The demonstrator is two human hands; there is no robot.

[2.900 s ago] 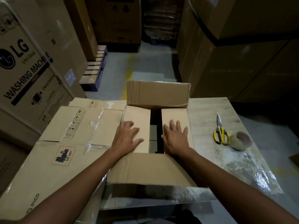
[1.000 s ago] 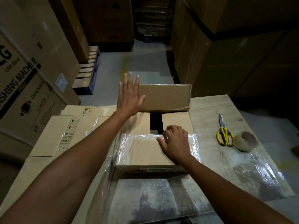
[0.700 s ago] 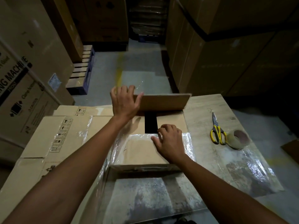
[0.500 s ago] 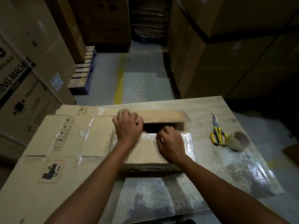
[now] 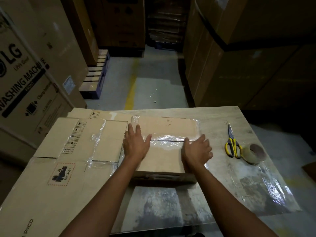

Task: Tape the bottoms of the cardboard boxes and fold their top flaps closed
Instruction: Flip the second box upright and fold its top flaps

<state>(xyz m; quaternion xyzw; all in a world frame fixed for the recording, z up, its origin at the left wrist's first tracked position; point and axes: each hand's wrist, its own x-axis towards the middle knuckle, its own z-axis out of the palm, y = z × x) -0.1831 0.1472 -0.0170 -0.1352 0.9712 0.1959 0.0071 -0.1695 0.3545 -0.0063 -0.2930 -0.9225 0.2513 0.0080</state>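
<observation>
A small cardboard box stands on the wooden table, its two large top flaps folded flat and meeting at a middle seam under shiny clear tape. My left hand lies flat on the box's left end with fingers straight across the seam. My right hand rests on the right end, fingers loosely bent over the near flap and the box's right edge. A tape roll and yellow-handled scissors lie to the right of the box.
Flattened cartons with tape strips lie on the left, touching the box. Clear plastic film covers the table's near right. Tall stacked cartons stand left and right of the floor aisle, with a pallet beyond.
The near flap was folded down under my right hand. My left hand pulled the far flap down until it met it. Both hands now rest on the closed top.
</observation>
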